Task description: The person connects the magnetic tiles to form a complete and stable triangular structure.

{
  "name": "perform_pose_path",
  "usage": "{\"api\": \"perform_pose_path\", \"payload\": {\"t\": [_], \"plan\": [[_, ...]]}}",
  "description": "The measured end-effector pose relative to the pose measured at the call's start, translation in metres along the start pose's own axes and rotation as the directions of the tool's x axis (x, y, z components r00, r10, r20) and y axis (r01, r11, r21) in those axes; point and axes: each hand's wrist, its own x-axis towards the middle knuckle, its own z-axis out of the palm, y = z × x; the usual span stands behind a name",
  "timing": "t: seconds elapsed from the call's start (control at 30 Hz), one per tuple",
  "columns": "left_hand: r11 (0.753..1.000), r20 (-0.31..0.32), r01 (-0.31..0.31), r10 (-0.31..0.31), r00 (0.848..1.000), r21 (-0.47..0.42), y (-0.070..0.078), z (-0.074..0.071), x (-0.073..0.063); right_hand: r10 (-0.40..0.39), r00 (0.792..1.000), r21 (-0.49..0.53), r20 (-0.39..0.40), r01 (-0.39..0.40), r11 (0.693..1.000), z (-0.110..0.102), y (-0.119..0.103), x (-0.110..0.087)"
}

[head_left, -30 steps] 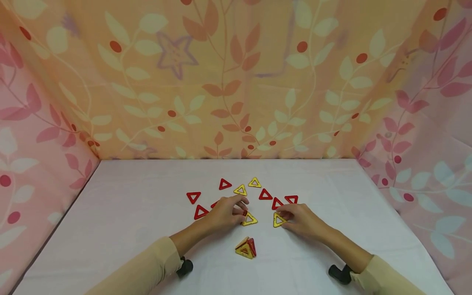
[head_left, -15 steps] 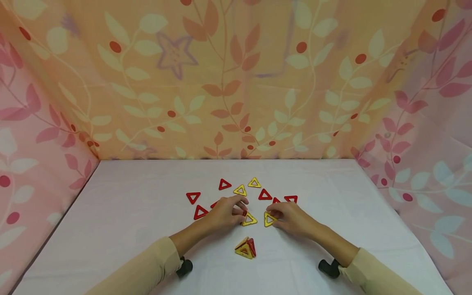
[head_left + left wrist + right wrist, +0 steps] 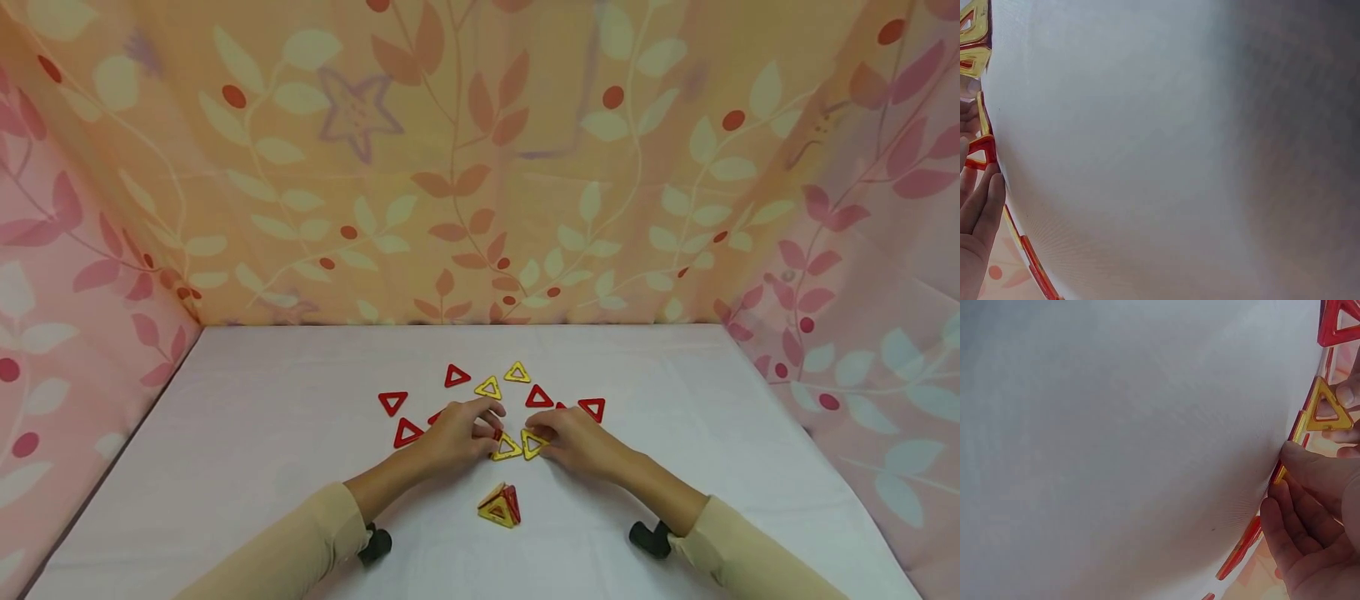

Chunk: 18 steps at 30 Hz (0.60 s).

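My left hand (image 3: 456, 437) holds a red triangular magnetic tile (image 3: 989, 150) upright between thumb and fingers. Against it, a yellow triangular magnetic tile (image 3: 507, 447) stands at a slant, facing right in the right wrist view. Thumb and fingers of my right hand (image 3: 583, 442) pinch a second yellow triangular tile (image 3: 531, 444), low at the tabletop, its left edge close beside the first yellow one. Nearer the camera sits a small pyramid (image 3: 495, 508) of yellow and red tiles.
Loose red tiles (image 3: 392, 402) lie left of the hands, and more red tiles (image 3: 538, 397) lie behind and to the right. Two yellow tiles (image 3: 517, 372) rest farther back. Patterned cloth (image 3: 480, 167) walls the white table (image 3: 285, 367) at the back and sides.
My right hand has slid its yellow tile leftward across the table until close beside the other yellow tile. My left hand and the pyramid stay in place.
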Motion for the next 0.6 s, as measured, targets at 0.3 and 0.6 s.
{"api": "perform_pose_path", "payload": {"t": [0.3, 0.6], "plan": [[1.0, 0.0, 0.006, -0.006, 1.0, 0.006, 0.001, 0.0, 0.0, 0.012, 1.0, -0.064, 0.02, -0.011, 0.998, 0.0, -0.003, 0.007], [1.0, 0.001, 0.005, -0.005, 1.0, 0.02, 0.003, 0.0, -0.001, 0.0, 0.998, -0.094, 0.058, 0.005, 0.996, 0.001, -0.003, 0.014]]}}
